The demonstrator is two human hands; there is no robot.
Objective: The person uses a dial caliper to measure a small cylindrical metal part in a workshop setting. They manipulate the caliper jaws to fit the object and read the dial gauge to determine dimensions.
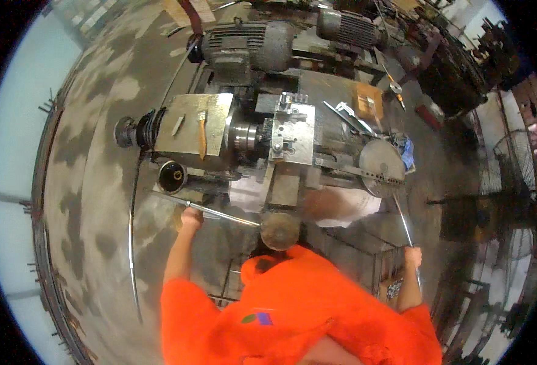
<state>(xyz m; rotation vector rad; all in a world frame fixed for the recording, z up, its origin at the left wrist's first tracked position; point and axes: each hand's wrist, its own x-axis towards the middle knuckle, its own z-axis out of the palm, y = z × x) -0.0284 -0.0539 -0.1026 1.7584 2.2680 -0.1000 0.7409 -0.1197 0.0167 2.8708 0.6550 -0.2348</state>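
A small lathe-like machine with a bright spindle (246, 137) and a flat metal tool slide (294, 137) stands in front of me. My left hand (190, 218) is closed at a long metal bar handle (232, 219) that runs to a round hub (279, 231) near my body. On the right, my right hand (413, 257) wraps round another slim metal lever (404, 224). That lever reaches up toward a large round disc (378, 159) with a perforated strip across its lower part. A brush (202, 137) with a wooden handle lies on the machine's metal cover (174, 137).
A dark round pot (172, 176) sits by the cover. Two motors (250, 45) stand behind the machine. At the right lie a caliper (349, 113), a wooden board (368, 100), a dial gauge (395, 88) and a blue cloth (408, 155). A long rod (131, 261) is at the left.
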